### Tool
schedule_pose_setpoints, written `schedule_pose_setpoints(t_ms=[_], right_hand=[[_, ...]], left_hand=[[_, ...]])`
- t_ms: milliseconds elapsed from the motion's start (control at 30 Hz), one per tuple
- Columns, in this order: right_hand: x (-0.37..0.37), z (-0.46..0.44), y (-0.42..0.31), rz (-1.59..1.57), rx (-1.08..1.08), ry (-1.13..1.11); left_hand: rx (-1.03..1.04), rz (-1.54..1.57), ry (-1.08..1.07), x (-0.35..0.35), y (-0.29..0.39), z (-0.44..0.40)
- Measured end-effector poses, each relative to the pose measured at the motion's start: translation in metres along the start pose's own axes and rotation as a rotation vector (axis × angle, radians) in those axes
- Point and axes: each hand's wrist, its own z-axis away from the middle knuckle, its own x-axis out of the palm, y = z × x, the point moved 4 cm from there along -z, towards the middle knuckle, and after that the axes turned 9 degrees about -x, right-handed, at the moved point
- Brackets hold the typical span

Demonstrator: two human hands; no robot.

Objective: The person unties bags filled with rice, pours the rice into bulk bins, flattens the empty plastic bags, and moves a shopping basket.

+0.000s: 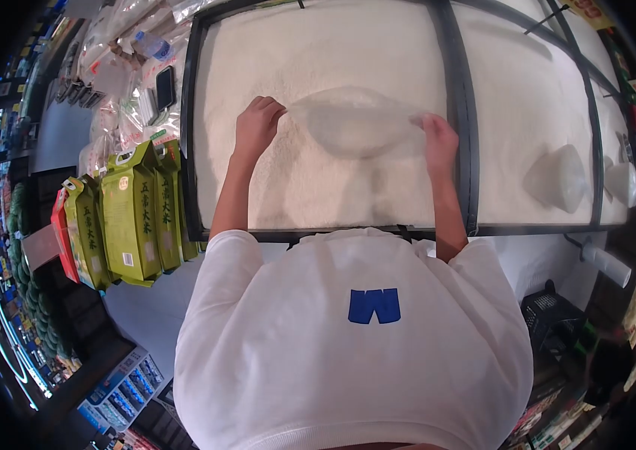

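A thin, clear plastic bag [355, 124] is stretched between my hands over a black-framed bin [192, 150] full of white grain. My left hand [260, 124] pinches the bag's left corner. At the other corner, my right hand [438, 133] has its fingers closed on the plastic. The bag's lower edge sags in a curve above the grain [250, 67]. Whether anything is inside the bag cannot be made out.
Green rice packages [129, 217] stand left of the bin, below a phone [166, 88], a water bottle [154, 45] and plastic-wrapped goods. A second bin on the right holds a translucent scoop-like bowl [558, 180]. A plastic roll [606, 264] and black basket [550, 311] are lower right.
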Motion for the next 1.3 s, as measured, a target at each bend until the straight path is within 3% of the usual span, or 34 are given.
schedule_pose_setpoints(t_ms=[267,500,700,833,1100,1167,1300], right_hand=[[-0.007,0.009,-0.046,0.058,-0.131,0.050],[0.000,-0.030,-0.101,0.054,-0.290,0.093],[0.006,-0.066,-0.141,0.103,-0.429,0.042],[0.012,-0.079,-0.182,0.053,-0.479,0.039],[0.012,-0.101,-0.177,0.021,-0.407,-0.042],[0.008,-0.100,-0.181,0.002,-0.399,-0.042],[0.012,-0.106,-0.194,-0.014,-0.551,-0.078]], left_hand=[[0.140,-0.038,0.076,-0.041,0.029,0.017],[0.079,0.027,0.220,-0.090,0.029,-0.008],[0.005,0.048,0.183,-0.125,0.031,-0.036],[0.059,0.020,0.241,-0.163,0.037,-0.052],[0.027,0.058,0.225,-0.181,0.035,-0.057],[0.114,0.064,0.262,-0.192,0.043,-0.053],[0.102,0.092,0.267,-0.204,0.049,-0.056]])
